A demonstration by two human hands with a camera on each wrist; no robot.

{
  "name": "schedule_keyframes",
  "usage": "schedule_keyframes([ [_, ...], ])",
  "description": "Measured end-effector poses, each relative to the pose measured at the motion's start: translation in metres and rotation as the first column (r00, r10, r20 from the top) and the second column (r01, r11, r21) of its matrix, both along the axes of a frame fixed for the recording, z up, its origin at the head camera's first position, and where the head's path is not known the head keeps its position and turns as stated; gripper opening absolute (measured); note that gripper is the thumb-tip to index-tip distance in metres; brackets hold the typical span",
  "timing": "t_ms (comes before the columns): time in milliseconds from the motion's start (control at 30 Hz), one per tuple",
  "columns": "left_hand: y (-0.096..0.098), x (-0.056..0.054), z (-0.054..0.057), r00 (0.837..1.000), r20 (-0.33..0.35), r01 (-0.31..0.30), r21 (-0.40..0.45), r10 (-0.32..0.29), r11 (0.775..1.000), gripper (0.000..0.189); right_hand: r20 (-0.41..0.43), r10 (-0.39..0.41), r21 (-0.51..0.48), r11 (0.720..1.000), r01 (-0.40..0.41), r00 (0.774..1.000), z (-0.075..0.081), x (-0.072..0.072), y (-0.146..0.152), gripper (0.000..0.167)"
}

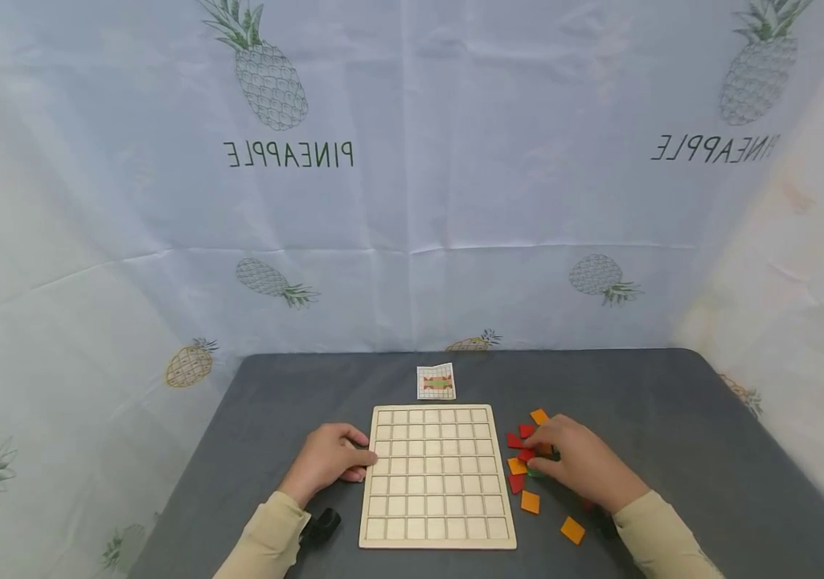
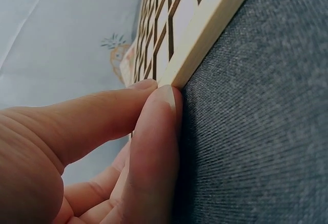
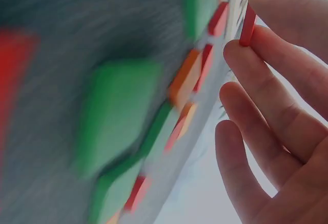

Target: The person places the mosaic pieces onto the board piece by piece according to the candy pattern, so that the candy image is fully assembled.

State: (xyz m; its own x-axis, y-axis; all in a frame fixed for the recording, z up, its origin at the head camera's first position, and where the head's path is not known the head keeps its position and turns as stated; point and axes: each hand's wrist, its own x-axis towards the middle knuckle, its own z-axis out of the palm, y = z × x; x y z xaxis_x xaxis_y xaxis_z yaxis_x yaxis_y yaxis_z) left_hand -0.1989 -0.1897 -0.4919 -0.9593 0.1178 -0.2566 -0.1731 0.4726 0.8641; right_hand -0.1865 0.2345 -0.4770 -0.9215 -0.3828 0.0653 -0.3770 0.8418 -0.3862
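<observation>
A pale wooden grid board (image 1: 436, 486) lies flat on the table. At its left edge my left hand (image 1: 332, 462) pinches the rim between thumb and finger, seen closely in the left wrist view. To the right of the board, my right hand (image 1: 578, 458) is over a scatter of small coloured tiles. Thumb and fingertips pinch a thin red tile (image 3: 247, 26), held on edge. Around that hand lie orange tiles (image 1: 530, 502), red tiles (image 1: 516, 483) and green tiles (image 3: 118, 114); the hand hides some of them in the head view.
Behind the board stands a small card (image 1: 436, 382) printed with a coloured grid pattern. One orange tile (image 1: 573, 530) lies apart, nearer the front. The dark grey table (image 1: 310, 386) ends at a pineapple-printed curtain (image 1: 412, 201). A black band (image 1: 323, 527) is at the left wrist.
</observation>
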Motion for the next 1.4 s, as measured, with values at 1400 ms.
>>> schedule_keyframes([
  [1400, -0.001, -0.003, -0.005, 1.000, 0.029, 0.006, 0.077, -0.008, 0.997, 0.037, 0.051, 0.043, -0.115, 0.993, -0.036, 0.998, -0.012, -0.025, -0.055, 0.017],
])
